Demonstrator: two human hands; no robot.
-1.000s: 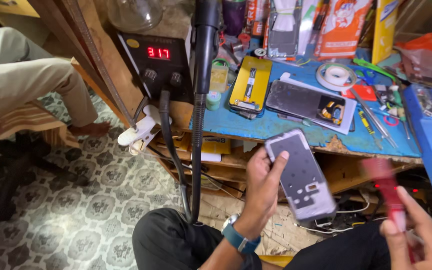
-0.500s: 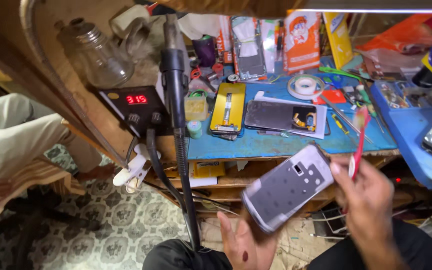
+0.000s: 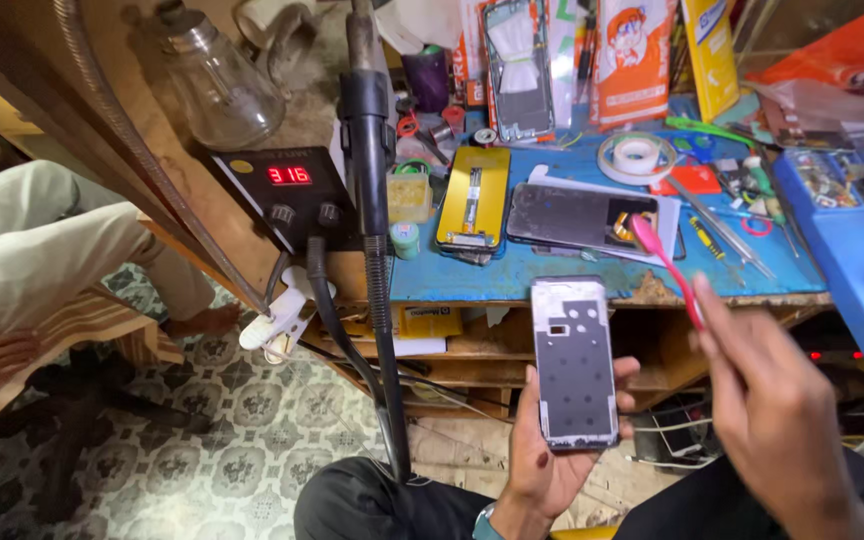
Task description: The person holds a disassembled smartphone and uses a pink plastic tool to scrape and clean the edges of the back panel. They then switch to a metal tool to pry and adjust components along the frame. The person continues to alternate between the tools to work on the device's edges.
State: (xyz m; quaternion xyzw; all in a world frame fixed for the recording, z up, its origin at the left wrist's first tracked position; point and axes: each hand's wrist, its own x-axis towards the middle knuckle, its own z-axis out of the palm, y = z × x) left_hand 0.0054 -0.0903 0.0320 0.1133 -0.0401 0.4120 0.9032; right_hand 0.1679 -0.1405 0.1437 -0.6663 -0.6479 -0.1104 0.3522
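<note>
Head view: left hand (image 3: 542, 450) grips a phone frame (image 3: 574, 362) upright; right hand (image 3: 777, 410) pinches a pink brush (image 3: 664, 262).

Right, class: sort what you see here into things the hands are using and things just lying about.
In use:
left hand
phone frame
right hand
pink brush

Lying about:
tape roll
yellow phone panel
glass jar
heat station

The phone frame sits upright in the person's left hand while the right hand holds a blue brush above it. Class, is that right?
Not quite: the brush is pink, not blue. The head view shows the left hand holding the phone frame upright, with the right hand gripping the brush beside it.
</note>
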